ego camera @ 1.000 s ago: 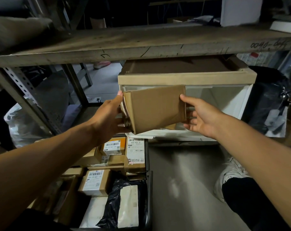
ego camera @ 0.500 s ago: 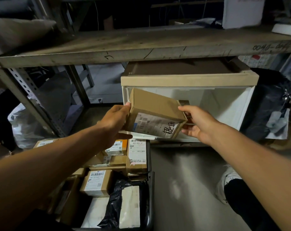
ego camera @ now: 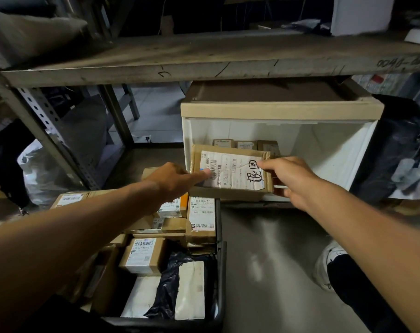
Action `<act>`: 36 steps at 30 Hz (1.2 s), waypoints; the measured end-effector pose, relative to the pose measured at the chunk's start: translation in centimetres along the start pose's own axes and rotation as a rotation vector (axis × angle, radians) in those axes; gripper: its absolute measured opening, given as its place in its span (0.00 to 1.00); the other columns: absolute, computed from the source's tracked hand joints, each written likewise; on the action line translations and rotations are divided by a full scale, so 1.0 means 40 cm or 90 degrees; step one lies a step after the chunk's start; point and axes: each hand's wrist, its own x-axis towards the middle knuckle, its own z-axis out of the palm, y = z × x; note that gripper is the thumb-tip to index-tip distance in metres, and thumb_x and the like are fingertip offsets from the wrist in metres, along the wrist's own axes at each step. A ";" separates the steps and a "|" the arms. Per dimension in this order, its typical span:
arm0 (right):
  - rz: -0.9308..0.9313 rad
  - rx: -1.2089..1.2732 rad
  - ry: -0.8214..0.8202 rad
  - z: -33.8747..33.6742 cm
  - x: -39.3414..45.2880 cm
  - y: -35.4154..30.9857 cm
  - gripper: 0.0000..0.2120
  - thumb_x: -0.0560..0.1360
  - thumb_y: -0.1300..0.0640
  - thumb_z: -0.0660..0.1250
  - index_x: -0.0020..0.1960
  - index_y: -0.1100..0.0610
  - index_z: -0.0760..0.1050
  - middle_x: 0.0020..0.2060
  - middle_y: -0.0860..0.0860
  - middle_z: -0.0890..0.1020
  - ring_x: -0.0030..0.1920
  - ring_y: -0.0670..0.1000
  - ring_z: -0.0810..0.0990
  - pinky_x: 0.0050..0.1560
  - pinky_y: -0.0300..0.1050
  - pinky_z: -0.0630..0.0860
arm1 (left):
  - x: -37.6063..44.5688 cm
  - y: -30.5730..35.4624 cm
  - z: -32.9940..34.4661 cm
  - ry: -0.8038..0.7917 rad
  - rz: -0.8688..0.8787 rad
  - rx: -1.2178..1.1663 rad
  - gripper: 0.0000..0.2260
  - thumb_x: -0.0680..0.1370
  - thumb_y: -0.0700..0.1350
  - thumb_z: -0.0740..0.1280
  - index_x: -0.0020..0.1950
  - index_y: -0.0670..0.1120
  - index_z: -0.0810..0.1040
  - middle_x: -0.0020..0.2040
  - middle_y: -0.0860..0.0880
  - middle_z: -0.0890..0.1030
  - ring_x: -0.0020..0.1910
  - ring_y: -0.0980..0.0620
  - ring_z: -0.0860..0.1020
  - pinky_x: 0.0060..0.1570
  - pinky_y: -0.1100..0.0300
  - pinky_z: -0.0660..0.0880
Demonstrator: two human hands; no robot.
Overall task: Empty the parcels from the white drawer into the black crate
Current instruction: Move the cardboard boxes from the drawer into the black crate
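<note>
Gripping a brown cardboard parcel [ego camera: 231, 173] from both sides, the person is holding it label-up at the front of the white drawer [ego camera: 329, 150], above the drawer's lower front edge and just past the far end of the black crate [ego camera: 219, 272]. The left hand [ego camera: 173, 180] is pinching the parcel's left edge, its thumb lying on the white shipping label near the barcode and its fingers hidden underneath. The right hand [ego camera: 291, 179] is clasping the right edge, thumb on top beside the black handwritten marks and fingers curled below the box. Further back inside the drawer, three small brown parcels [ego camera: 246, 144] are standing in a row against the rear wall. The crate, sitting on the floor below the left arm, is carrying many labelled cardboard boxes [ego camera: 144, 257] and a black plastic bag [ego camera: 170, 284]. A grey shelf board [ego camera: 204, 61] is spanning the view above the drawer, and a white shoe [ego camera: 329, 263] is showing at the lower right.
</note>
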 end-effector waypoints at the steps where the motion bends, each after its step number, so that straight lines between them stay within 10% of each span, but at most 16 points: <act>1: -0.004 -0.005 -0.004 0.001 -0.002 0.001 0.02 0.78 0.58 0.71 0.48 0.56 0.81 0.35 0.50 0.87 0.38 0.48 0.86 0.40 0.44 0.79 | 0.000 -0.003 0.002 0.007 0.000 0.001 0.18 0.77 0.61 0.66 0.47 0.46 0.83 0.46 0.47 0.83 0.43 0.51 0.77 0.38 0.62 0.71; 15: 0.057 0.059 -0.100 0.057 -0.028 0.012 0.05 0.76 0.57 0.72 0.51 0.57 0.82 0.46 0.55 0.87 0.54 0.57 0.84 0.46 0.57 0.84 | -0.021 -0.026 -0.037 0.026 -0.012 -0.289 0.25 0.73 0.60 0.72 0.66 0.54 0.71 0.64 0.43 0.77 0.62 0.39 0.75 0.60 0.35 0.71; 23: 0.127 -0.092 -0.302 0.084 -0.040 0.021 0.18 0.64 0.36 0.76 0.42 0.50 0.85 0.45 0.48 0.87 0.53 0.53 0.79 0.63 0.53 0.70 | -0.023 -0.040 -0.057 0.059 0.015 -0.319 0.23 0.71 0.54 0.73 0.64 0.49 0.75 0.58 0.43 0.79 0.57 0.43 0.78 0.53 0.46 0.79; 26: 0.150 -0.014 -0.368 0.091 -0.039 0.019 0.19 0.67 0.42 0.74 0.52 0.52 0.86 0.54 0.54 0.86 0.55 0.55 0.83 0.63 0.52 0.75 | -0.025 -0.051 -0.063 0.015 0.012 -0.297 0.35 0.64 0.59 0.74 0.67 0.47 0.73 0.60 0.41 0.80 0.58 0.42 0.80 0.55 0.45 0.80; 36: 0.148 0.026 -0.379 0.142 -0.047 0.044 0.24 0.72 0.44 0.72 0.63 0.55 0.80 0.58 0.59 0.84 0.62 0.62 0.81 0.68 0.67 0.72 | -0.034 -0.043 -0.014 -0.036 -0.014 -0.336 0.16 0.79 0.53 0.67 0.62 0.45 0.78 0.50 0.43 0.86 0.49 0.45 0.84 0.42 0.54 0.80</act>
